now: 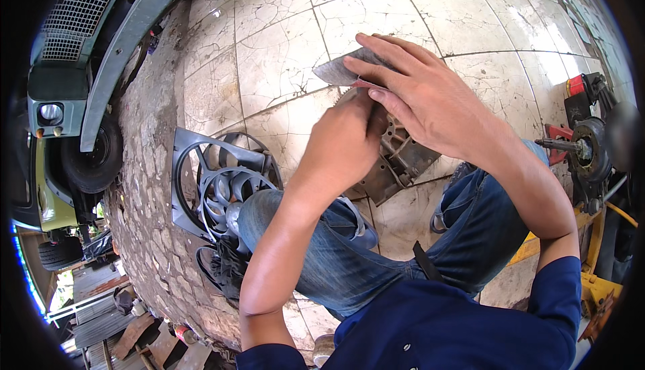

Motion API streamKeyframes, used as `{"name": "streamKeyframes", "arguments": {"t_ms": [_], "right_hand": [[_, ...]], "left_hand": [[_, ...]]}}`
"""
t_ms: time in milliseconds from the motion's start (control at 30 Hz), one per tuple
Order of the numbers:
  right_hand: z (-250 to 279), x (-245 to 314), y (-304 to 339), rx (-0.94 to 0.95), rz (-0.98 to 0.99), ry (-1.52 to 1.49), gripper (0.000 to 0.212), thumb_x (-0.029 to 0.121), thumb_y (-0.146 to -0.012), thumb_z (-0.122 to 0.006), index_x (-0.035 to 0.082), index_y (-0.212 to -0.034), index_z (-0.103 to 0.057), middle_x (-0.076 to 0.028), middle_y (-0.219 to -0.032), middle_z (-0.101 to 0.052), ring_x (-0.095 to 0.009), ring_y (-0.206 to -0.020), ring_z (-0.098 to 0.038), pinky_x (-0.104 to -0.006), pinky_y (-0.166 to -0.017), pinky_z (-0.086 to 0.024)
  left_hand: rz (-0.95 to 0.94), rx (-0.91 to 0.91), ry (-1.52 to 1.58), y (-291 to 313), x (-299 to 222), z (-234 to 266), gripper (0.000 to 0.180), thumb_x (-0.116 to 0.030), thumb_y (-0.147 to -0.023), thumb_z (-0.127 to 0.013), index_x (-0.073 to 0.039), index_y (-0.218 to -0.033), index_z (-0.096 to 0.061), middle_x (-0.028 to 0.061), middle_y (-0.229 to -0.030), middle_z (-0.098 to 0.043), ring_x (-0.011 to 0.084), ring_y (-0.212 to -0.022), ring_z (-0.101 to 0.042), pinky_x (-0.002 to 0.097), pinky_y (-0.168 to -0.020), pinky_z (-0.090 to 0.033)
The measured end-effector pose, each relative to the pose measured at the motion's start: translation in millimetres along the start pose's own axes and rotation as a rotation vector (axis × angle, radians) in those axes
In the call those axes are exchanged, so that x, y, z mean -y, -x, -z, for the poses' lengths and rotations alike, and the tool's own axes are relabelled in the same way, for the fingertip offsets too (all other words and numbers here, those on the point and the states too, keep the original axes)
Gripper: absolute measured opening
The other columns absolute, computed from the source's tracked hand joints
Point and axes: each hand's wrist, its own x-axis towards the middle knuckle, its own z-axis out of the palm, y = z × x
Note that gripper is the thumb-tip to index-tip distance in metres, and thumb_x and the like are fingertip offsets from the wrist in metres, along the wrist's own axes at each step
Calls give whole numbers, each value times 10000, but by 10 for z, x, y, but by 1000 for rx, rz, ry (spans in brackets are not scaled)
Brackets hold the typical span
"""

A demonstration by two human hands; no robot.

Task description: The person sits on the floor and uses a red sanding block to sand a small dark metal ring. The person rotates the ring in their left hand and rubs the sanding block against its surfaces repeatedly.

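My right hand (430, 98) holds a folded grey sheet with a reddish underside (334, 70) that looks like sandpaper, its fingers laid over the top and the thumb below. Just under it, my left hand (341, 135) is closed, knuckles up, near the sheet's lower edge. Whatever it grips is mostly hidden; a dark, toothed edge shows by its fingers. Below both hands a dirty cast-metal machine part (403, 158) with holes and ribs rests on the tiled floor between my feet.
To the left lie a grey fan shroud with a fan (232, 185) and a black cloth-like bundle (228, 266). A vehicle (60, 95) stands at the far left beside rough stone paving (144, 202). On the right are a hub with a shaft (588, 145) and a yellow metal frame (598, 289).
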Motion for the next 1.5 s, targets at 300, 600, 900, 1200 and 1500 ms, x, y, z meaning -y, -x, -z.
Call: {"name": "streamKeyframes", "arguments": {"t_ms": [300, 600, 900, 1200, 1500], "right_hand": [[14, -1, 10, 30, -16, 0, 361, 216, -1012, -486, 95, -1343, -558, -155, -1429, -486, -341, -1313, -462, -458, -1096, -387], [-24, -5, 19, 22, -15, -9, 347, 227, -1017, -479, 97, -1327, -561, -162, -1398, -510, -338, -1301, -477, -445, -1094, -397], [-20, -20, 12, 8, -9, -11, 339, 227, -1022, -469, 100, -1319, -570, -164, -1391, -516, -339, -1296, -481, -451, -1089, -402], [-30, -6, 29, 34, -7, -27, 334, 226, -1024, -467, 94, -1309, -579, -173, -1388, -520, -339, -1289, -487, -450, -1092, -401], [-18, -30, 23, 30, -3, -94, 330, 192, -1022, -462, 80, -1310, -578, -189, -1364, -536, -354, -1262, -511, -450, -1082, -415]], "left_hand": [[-89, -115, -138, -2, -3, 16, 244, -131, -937, -583, 55, -1088, -631, 250, -1005, -678, 430, -977, -636, 448, -840, -488], [88, 25, -139, -6, -151, 89, 238, -171, -917, -621, 35, -1022, -677, 227, -974, -698, 415, -939, -659, 429, -808, -504], [-8, -70, -118, -5, -91, 77, 236, -165, -895, -649, 16, -1044, -682, 231, -989, -693, 406, -948, -658, 433, -802, -509], [62, -17, -131, -21, -121, 159, 243, -202, -884, -688, 7, -1007, -704, 213, -984, -700, 396, -915, -665, 425, -781, -508], [-22, -16, -143, 4, -80, 162, 244, -188, -892, -676, 40, -973, -700, 227, -868, -701, 379, -790, -675, 420, -718, -504]]}}
